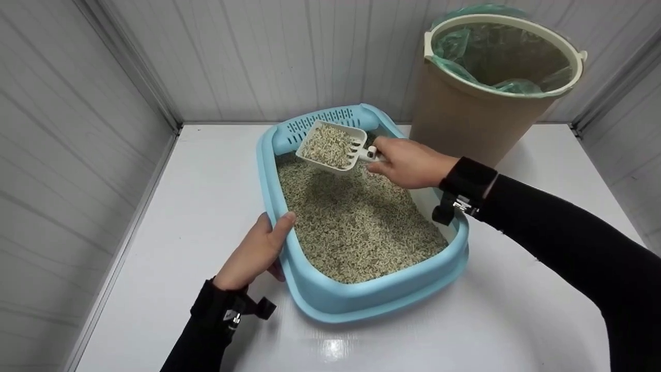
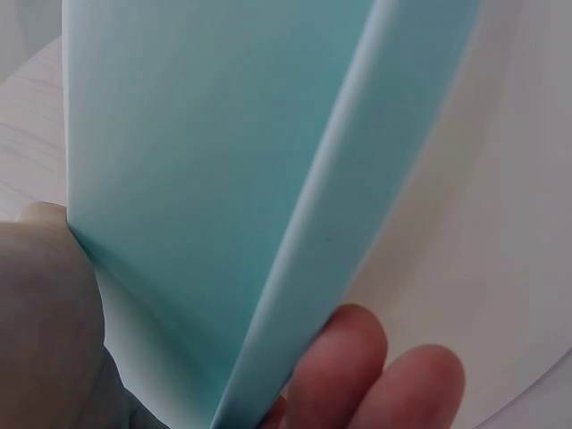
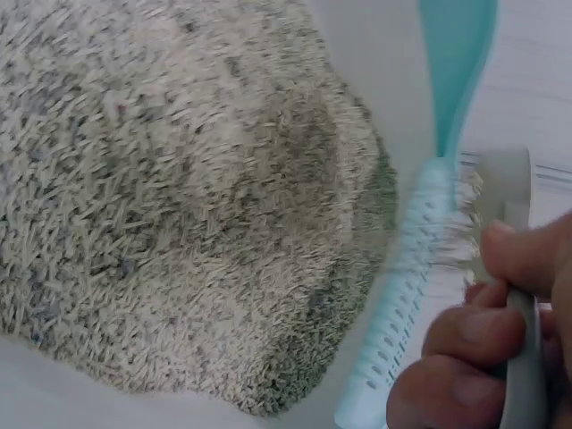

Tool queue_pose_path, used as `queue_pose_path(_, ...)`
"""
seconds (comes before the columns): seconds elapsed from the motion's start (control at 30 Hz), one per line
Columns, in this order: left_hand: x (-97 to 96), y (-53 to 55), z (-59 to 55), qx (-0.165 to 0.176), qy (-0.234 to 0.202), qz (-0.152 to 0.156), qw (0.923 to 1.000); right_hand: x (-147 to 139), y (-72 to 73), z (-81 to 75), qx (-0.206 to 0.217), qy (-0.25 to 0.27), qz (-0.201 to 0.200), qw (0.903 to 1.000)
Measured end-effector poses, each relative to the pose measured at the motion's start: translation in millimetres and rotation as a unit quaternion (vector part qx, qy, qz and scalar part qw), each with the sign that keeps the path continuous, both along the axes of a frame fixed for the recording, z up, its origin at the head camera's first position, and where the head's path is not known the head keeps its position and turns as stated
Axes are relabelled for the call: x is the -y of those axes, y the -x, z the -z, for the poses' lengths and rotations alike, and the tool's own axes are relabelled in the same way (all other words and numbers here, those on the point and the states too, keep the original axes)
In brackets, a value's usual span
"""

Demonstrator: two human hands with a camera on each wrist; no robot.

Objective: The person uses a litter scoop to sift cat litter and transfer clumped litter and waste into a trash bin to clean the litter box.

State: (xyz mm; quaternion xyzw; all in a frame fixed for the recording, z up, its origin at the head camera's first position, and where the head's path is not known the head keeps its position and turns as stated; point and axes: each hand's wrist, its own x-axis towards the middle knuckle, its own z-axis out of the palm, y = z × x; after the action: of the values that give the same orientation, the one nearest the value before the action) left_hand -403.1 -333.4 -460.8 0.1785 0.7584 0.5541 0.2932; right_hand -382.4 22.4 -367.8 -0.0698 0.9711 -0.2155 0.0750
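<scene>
A blue litter box full of pelleted cat litter stands on the white table. My left hand grips its left rim, thumb over the top; in the left wrist view the fingers reach under the blue edge. Above the far part of the box, my right hand holds a white litter scoop by its handle. Litter is heaped in the scoop, whose slots show near the handle. In the right wrist view the fingers curl around the scoop's handle.
A tall beige bin lined with a green plastic bag stands behind the box at the right. Grey ribbed panels rise at the back and both sides of the white table.
</scene>
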Motion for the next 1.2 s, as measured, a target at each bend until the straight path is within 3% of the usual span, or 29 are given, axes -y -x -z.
queue_pose_path(0.4, 0.7, 2.2, -0.5, -0.013, -0.009, 0.011, 0.9998, -5, -4.4, -16.6, -0.002, 0.018, 0.004, 0.9998)
queue_pose_path(0.77, 4.3, 2.6, -3.7, -0.002, -0.001, 0.006, 1.0000, -4, -15.4, -34.2, 0.006, 0.008, 0.005, 0.9999)
queue_pose_path(1.2, 5.0, 5.2, -2.0, -0.005, 0.000, 0.009, 0.9999, -16, -31.2, -33.7, -0.026, -0.018, -0.019, 0.9993)
